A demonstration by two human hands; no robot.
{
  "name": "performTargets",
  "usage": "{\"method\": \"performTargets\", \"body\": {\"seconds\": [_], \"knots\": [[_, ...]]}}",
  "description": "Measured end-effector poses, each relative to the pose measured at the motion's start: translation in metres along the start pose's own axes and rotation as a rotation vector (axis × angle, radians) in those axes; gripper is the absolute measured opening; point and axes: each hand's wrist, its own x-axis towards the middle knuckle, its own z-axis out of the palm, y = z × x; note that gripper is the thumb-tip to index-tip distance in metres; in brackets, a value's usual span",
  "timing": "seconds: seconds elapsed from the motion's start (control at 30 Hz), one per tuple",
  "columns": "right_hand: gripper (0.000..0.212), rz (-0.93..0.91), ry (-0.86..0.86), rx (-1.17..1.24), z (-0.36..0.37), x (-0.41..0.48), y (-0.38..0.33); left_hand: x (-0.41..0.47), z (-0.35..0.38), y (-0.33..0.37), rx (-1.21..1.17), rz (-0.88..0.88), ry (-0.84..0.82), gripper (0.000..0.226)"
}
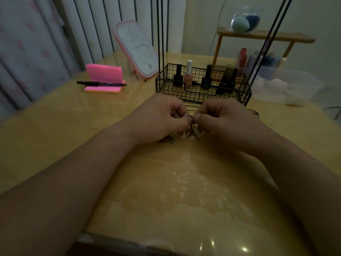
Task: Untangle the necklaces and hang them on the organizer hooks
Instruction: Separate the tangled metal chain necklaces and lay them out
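Note:
A tangle of silver necklace chain (188, 116) sits between my two hands, just above the wooden table. My left hand (162, 118) pinches the chain from the left with curled fingers. From the right, my right hand (219, 118) pinches the same tangle, thumb against fingers. More chain (172, 141) trails onto the table under my left hand. A thin black cord (255, 113) lies on the table behind my right hand. The black wire organizer (203, 93) stands right behind my hands, its thin upright rods (160, 34) rising out of view. Its hooks are not in view.
Several nail polish bottles (189, 74) stand in the wire basket. A pink sticky-note pad (103, 78) with a black pen (101, 83) lies at the left, a pink-framed mirror (137, 50) behind it. A clear plastic box (287, 85) and wooden shelf (265, 36) stand at the right.

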Motion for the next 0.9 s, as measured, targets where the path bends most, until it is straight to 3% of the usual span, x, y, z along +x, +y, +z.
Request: {"method": "performTargets", "body": {"seconds": [0.3, 0.53, 0.9], "knots": [[0.012, 0.041, 0.042, 0.143, 0.0017, 0.0017, 0.0042, 0.0015, -0.0002, -0.0017, 0.124, 0.100, 0.034, 0.017], [0.013, 0.070, 0.004, 0.265, 0.0001, 0.0018, 0.0043, 0.0006, 0.0020, -0.0032, 0.065, 0.152, 0.040, 0.015], [0.011, 0.110, -0.031, 0.310, -0.0017, 0.0010, 0.0030, -0.0010, 0.0027, 0.0002, 0.148, 0.175, 0.013, 0.014]]}}
